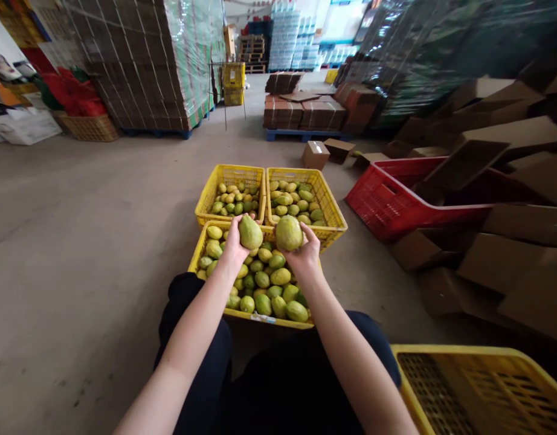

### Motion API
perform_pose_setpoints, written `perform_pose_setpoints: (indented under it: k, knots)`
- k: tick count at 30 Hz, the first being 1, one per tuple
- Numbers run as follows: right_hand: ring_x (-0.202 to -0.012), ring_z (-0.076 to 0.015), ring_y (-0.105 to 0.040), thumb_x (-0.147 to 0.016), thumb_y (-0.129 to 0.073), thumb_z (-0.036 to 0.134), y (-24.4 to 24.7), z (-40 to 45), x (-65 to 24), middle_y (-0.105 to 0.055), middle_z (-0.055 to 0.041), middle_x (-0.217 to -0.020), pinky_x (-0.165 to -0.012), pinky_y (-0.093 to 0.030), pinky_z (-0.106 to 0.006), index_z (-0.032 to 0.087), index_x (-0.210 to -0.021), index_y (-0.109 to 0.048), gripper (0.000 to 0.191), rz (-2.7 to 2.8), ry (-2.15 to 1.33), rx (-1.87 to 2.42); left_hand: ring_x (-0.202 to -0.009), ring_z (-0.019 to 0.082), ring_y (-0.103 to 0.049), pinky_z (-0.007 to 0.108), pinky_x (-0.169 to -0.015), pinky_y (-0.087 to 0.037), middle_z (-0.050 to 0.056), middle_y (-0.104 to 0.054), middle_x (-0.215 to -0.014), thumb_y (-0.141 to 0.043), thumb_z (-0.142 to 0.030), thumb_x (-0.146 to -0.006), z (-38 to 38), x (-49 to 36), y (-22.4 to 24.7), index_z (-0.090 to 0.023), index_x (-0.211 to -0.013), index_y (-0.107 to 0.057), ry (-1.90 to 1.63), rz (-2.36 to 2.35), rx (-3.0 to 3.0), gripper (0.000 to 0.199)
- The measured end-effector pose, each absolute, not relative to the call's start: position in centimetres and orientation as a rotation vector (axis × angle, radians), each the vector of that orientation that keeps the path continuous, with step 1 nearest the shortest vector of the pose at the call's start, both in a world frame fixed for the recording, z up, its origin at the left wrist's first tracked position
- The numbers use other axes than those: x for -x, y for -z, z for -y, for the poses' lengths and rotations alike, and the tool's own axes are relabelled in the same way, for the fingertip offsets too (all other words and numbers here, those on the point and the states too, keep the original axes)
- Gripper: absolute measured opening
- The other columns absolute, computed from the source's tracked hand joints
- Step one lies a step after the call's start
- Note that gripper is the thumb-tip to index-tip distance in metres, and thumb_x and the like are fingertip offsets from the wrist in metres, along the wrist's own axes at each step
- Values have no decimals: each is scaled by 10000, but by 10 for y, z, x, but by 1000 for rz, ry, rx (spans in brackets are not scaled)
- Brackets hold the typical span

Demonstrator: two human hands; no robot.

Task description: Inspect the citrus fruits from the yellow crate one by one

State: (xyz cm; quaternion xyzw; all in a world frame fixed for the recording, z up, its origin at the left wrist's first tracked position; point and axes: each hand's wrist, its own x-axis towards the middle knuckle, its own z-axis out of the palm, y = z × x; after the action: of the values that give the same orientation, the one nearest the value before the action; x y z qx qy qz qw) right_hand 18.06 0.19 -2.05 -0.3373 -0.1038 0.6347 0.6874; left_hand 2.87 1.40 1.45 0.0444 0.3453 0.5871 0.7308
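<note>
My left hand [234, 240] is wrapped round a yellow-green fruit [251, 232] with a tapered top, rather like a small papaya. In my right hand [307, 251] is a rounder fruit [289, 233] of the same colouring. Both are held side by side, a short gap apart, above the near yellow crate [268, 318]. That crate holds many similar green and yellow fruits [281, 277], some hidden by my hands and forearms. Just beyond stand a left yellow crate [206, 192] and a right yellow crate [330, 202], each with more of these fruits inside.
A yellow crate [460, 350] stands by my right leg. To the right are a red crate [373, 199] and piled cardboard boxes [509, 254]. Flattened cartons [324, 115] lie on a blue pallet ahead. A wrapped stack [138, 66] rises at left, beyond the concrete floor [101, 223].
</note>
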Motion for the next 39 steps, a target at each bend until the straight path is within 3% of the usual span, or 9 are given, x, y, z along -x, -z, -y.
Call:
perform_pose_setpoints:
  k: [4,12,17,21,25,31,35,39]
  knots:
    - [-812,-233,-735,-763,-638,315,18,0,-181,-763,-41,-880,-741,-640,-404,201,-956,-666,226,96,-1416,760,-965,197,-679,308,-880,-555,30,-711,-877,-577,-282,-872,-16,-20,-8,-218,-798,-670,-1275,-852,-178,135]
    - [-817,-216,-727,-823,-590,306,13,3,-172,-749,-41,-836,-783,-639,-410,200,-987,-640,202,-35,-1384,772,-978,319,-660,570,-930,-520,134,-712,-838,-530,-511,-907,-16,-7,-4,-184,-767,-658,-1111,-897,-361,378]
    - [-801,-220,-726,-808,-622,322,20,0,-172,-731,-20,-805,-803,-639,-449,223,-969,-614,189,-36,-1376,775,-1011,283,-669,490,-919,-557,98,-705,-875,-556,-447,-890,-15,-8,-1,-198,-816,-669,-1112,-867,-267,283]
    - [-762,-209,-721,-767,-685,376,30,-2,-173,-718,-2,-793,-785,-645,-437,240,-924,-598,225,96,-1374,789,-960,253,-653,430,-919,-550,65,-685,-819,-647,-579,-824,-17,-9,3,-224,-767,-645,-1192,-882,-287,359]
    - [-743,-222,-717,-728,-716,393,35,-2,-170,-715,-13,-782,-774,-652,-448,240,-884,-602,246,141,-1390,795,-903,232,-629,462,-944,-522,44,-646,-739,-601,-643,-822,-19,-10,6,-248,-715,-574,-1265,-863,-271,410]
    - [-825,-270,-720,-737,-708,478,29,5,-157,-703,-41,-758,-759,-655,-483,240,-853,-584,292,126,-1496,792,-965,292,-645,493,-940,-511,78,-682,-810,-592,-524,-819,-19,-20,10,-235,-784,-651,-1115,-815,-195,297]
    - [-836,-254,-711,-797,-639,453,19,9,-151,-699,-35,-757,-757,-656,-467,232,-881,-575,245,-73,-1520,836,-1001,310,-659,482,-945,-514,57,-655,-735,-566,-460,-832,-19,-25,12,-244,-760,-644,-1058,-852,-72,241]
    - [-753,-218,-699,-831,-611,383,9,14,-149,-668,-16,-711,-713,-661,-409,226,-901,-568,178,-172,-1516,864,-919,281,-694,423,-847,-564,29,-621,-678,-579,-379,-829,-19,-26,6,-250,-811,-654,-1070,-864,44,150]
